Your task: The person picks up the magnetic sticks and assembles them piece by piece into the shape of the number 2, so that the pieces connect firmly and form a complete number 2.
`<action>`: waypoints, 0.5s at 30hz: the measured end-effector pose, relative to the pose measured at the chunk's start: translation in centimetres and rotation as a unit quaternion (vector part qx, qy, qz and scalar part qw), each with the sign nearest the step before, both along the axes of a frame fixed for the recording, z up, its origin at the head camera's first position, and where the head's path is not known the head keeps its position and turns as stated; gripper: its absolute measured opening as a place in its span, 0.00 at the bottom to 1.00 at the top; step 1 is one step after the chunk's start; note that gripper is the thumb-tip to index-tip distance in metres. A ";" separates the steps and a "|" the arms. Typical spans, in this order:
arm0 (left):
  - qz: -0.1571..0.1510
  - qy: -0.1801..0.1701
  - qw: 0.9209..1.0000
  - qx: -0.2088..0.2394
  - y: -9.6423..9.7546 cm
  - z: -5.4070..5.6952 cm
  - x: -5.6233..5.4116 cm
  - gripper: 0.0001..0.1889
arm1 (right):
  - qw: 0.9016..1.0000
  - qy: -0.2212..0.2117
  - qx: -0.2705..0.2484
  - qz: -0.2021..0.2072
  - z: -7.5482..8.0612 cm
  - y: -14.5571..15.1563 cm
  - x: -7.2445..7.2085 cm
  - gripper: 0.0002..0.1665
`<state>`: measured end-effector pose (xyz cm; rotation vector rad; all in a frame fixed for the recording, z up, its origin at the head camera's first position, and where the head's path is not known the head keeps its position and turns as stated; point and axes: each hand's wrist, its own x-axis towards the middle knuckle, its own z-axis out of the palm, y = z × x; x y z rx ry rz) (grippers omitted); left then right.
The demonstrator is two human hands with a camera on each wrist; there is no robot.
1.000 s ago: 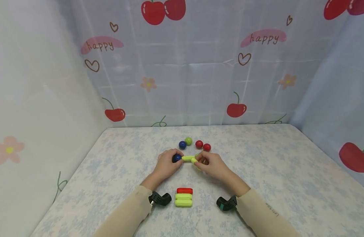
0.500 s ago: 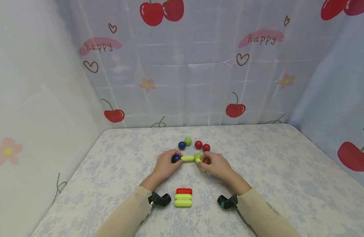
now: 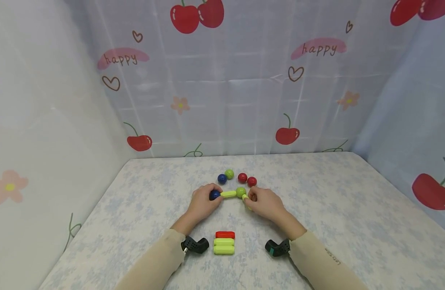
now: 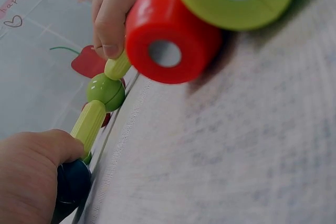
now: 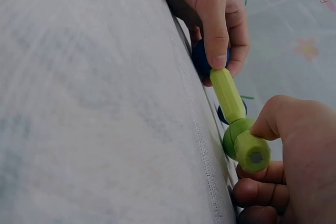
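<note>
One central green ball (image 3: 241, 192) is taken as reference; it lies between the left hand (image 3: 204, 201) and the right hand (image 3: 264, 202), over a blue-mottled white table (image 3: 153, 189). To the left of the reference, a yellow-green linking rod (image 3: 228, 194) runs from it to a dark blue ball (image 3: 215, 195). The left hand grips that ball, fingers curled round its outer side, thumb tip partly covering the joint with the rod. To the right of the reference and toward the person, the right hand pinches a second rod (image 5: 253, 151), also yellow-green, between thumb and fingers; one end meets the reference, the other shows a grey tip in the right wrist view. Whether this rod is fixed there cannot be determined.

Beyond the reference, to its left: a loose green ball (image 3: 229, 174) just beside a loose blue ball (image 3: 222, 179). Almost directly beyond: a first red ball (image 3: 242, 177), with a further red ball (image 3: 252, 181) beside it, to the right. On the person's side of the reference, well apart and slightly left: a red rod (image 3: 225, 234) and two loose yellow-green rods (image 3: 224, 250), laid side by side.
</note>
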<state>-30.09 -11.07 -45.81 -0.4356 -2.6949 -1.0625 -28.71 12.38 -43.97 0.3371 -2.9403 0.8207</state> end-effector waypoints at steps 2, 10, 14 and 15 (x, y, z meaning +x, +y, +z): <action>0.001 -0.001 1.000 -0.001 0.0 0.0 0.0 0.08 | 1.000 0.005 0.002 -0.004 0.0 -0.1 0.1 0.10; 0.002 0.000 1.000 -0.003 0.0 0.0 -0.1 0.08 | 1.000 0.012 0.008 -0.016 -0.1 -0.2 0.1 0.11; 0.001 0.000 1.000 -0.002 -0.1 0.0 -0.1 0.08 | 1.000 0.017 0.000 -0.017 -0.5 -0.1 -0.1 0.12; 0.001 -0.001 1.000 -0.001 -0.1 -0.1 -0.1 0.08 | 1.000 0.018 -0.004 -0.017 -0.6 0.0 -0.1 0.12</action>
